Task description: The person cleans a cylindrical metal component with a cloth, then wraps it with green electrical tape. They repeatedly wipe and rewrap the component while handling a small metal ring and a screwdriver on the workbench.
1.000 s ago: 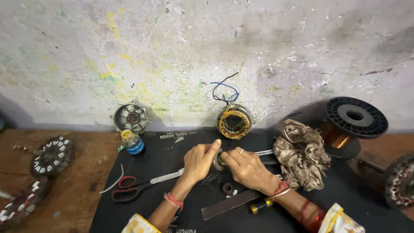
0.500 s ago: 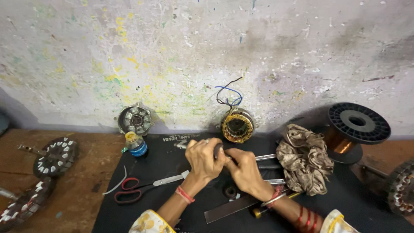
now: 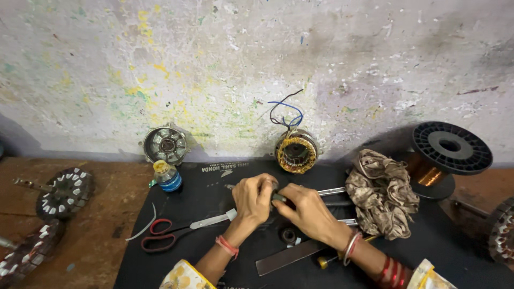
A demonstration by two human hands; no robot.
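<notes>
- The small dark part [image 3: 278, 198] pinched between the left hand [image 3: 254, 199] and right hand [image 3: 305, 211] is mostly covered by fingers; its kind cannot be told.
- At 3 o'clock, a stator [image 3: 502, 233] is cut by the edge.
- At 8 o'clock, another stator [image 3: 27, 256] runs off-frame.

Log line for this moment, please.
left hand: grips small metal part | right hand: pinches same part | on black mat | scissors lie left
</notes>
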